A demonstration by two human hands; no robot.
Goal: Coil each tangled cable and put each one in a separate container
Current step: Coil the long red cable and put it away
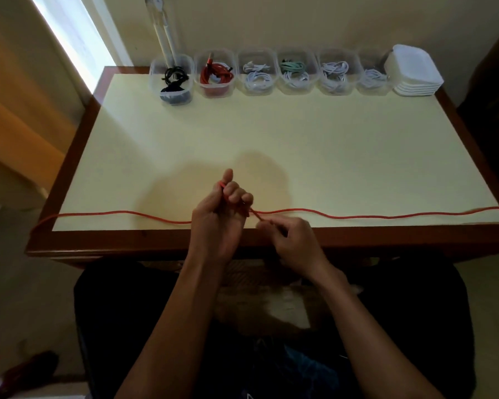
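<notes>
Left hand [224,210] clenched upright around red cable [357,216], right hand [291,240] pinching it alongside

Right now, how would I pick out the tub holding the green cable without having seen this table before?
Look along the far edge of the table, where a row of clear tubs stands by the wall. Count from the left end: the fourth tub is yours. Only it has a mint-green cable coiled on top of a white one.

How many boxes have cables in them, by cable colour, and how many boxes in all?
Black cable box: 1
Red cable box: 1
Green-and-white cable box: 1
White cable boxes: 3
Total: 6 boxes
</notes>
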